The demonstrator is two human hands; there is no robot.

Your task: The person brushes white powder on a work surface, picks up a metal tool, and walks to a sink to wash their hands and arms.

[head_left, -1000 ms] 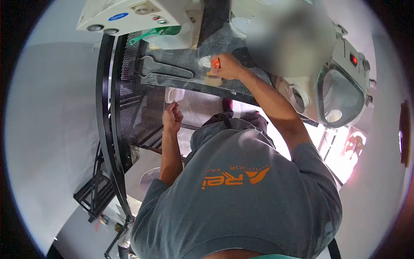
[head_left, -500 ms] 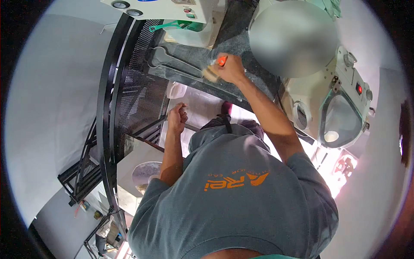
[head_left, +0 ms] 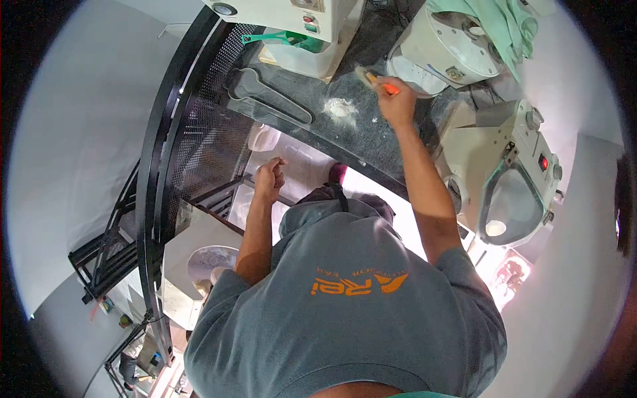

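Note:
My right hand (head_left: 397, 105) is closed around the orange handle of a brush (head_left: 388, 86). The bristles point up and to the left, over the dark worktop (head_left: 358, 142) beside the base of a round white machine (head_left: 458, 43). A small heap of white powder (head_left: 340, 108) lies on the worktop, left of my right hand. My left hand (head_left: 269, 179) hangs in front of the worktop's edge with its fingers curled in; whether it holds something I cannot make out.
A metal tool with a long loop (head_left: 275, 98) lies at the worktop's left. Behind it stand a white tub (head_left: 298, 58) with a green scoop (head_left: 302, 41) and a white machine. Right is a white cabinet (head_left: 494, 152) with a window; green cloth (head_left: 504, 26) drapes the round machine.
My right hand has moved the brush away and to the right, towards the round machine. The powder heap now shows. The view has shifted slightly; my left hand keeps its curled pose.

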